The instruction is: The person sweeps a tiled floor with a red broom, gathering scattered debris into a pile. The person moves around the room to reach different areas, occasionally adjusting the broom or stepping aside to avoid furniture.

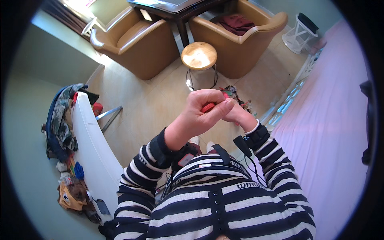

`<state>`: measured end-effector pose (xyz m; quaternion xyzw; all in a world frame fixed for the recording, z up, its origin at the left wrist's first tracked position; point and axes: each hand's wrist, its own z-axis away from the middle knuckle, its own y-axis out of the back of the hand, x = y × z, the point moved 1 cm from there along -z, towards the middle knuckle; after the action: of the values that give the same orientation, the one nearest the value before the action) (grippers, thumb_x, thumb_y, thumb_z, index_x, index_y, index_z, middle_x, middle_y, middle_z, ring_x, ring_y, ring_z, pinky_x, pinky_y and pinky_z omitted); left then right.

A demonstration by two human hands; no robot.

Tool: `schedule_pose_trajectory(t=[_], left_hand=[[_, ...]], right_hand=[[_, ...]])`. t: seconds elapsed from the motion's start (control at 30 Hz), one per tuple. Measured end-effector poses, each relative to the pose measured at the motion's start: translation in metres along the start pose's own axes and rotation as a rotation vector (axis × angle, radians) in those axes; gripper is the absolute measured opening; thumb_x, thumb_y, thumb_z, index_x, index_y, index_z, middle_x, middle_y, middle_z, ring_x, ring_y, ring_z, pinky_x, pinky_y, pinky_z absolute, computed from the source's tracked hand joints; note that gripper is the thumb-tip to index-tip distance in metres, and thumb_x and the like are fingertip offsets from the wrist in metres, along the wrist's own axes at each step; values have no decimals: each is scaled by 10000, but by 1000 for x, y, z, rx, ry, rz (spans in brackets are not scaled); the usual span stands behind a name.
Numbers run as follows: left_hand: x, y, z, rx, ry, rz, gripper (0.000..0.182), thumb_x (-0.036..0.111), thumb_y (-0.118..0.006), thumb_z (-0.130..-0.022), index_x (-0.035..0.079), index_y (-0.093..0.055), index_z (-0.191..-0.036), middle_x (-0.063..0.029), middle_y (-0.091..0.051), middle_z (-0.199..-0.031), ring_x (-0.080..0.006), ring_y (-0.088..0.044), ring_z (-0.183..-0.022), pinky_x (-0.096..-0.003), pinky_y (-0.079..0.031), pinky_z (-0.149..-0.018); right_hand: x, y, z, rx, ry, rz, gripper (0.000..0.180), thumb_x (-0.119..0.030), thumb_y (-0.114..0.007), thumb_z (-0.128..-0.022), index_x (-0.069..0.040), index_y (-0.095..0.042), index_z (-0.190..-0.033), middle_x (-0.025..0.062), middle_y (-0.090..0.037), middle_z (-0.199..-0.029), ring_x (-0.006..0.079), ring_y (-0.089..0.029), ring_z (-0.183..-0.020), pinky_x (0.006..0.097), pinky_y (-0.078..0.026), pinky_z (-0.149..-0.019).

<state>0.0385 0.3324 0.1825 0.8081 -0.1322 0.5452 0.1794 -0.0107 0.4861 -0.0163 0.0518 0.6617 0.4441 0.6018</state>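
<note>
In front of my chest, above the floor, my two hands meet. My left hand [199, 111] is closed around a red object [208, 107], whose rounded end shows between thumb and fingers. The rest of it is covered, so its kind is unclear. Partly behind the left hand is my right hand [237, 115], its fingers mostly hidden. A pinkish-red bit [225, 94] shows where the hands come together; whether it belongs to the same object cannot be told. Both wrists wear black straps, and a cable hangs near the right one.
Beyond my hands stands a round wooden-topped stool [199, 55], with scattered scraps [235, 93] on the tiled floor. Tan armchairs [150, 51] flank a dark table [168, 4]. A white board-like surface [93, 132] with clothes lies left; a lilac sheet [327, 120] hangs right.
</note>
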Motion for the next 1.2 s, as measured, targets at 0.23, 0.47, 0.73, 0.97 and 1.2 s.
schedule_pose_trajectory(t=[0.23,0.47,0.73,0.97,1.2], left_hand=[[32,27,-32,-112,-198,-47,143,37,-621,-870,-38,-590,-752,-74,-551,-624,-124,-489,-517,-234,-377,-483],[-4,44,-63,-288,-10,-101,135,90,-677,-821,-9,-611,-756,-78,-504,-568,-162,-480,-492,-275,-389,-480],[-72,25,-107,-469,221,-17,192,158,-677,-845,-10,-608,-783,-68,-529,-633,-138,-487,-589,-277,-419,-560],[-67,-26,-165,-474,150,71,206,172,-679,-864,-11,-619,-792,-32,-542,-643,-105,-488,-598,-251,-414,-560],[-55,-84,-221,-470,148,39,175,117,-643,-856,-5,-590,-743,-23,-509,-624,-94,-483,-581,-246,-372,-515]], right_hand=[[-48,6,-11,112,116,-350,229,-293,-680,-762,-79,-656,-840,172,-659,-856,361,-622,-856,428,-495,-746],[-62,-19,-44,204,59,-507,213,-271,-661,-775,-86,-657,-881,170,-660,-876,359,-621,-874,423,-494,-761],[-11,-16,-76,287,-57,-555,206,-245,-639,-790,-94,-657,-928,169,-662,-898,356,-620,-896,419,-493,-779],[48,51,-60,353,-122,-444,209,-223,-620,-803,-101,-657,-970,168,-664,-918,355,-619,-914,415,-492,-794],[94,130,-15,401,-215,-241,223,-200,-601,-816,-107,-658,-1011,166,-666,-938,353,-618,-933,410,-491,-809]])
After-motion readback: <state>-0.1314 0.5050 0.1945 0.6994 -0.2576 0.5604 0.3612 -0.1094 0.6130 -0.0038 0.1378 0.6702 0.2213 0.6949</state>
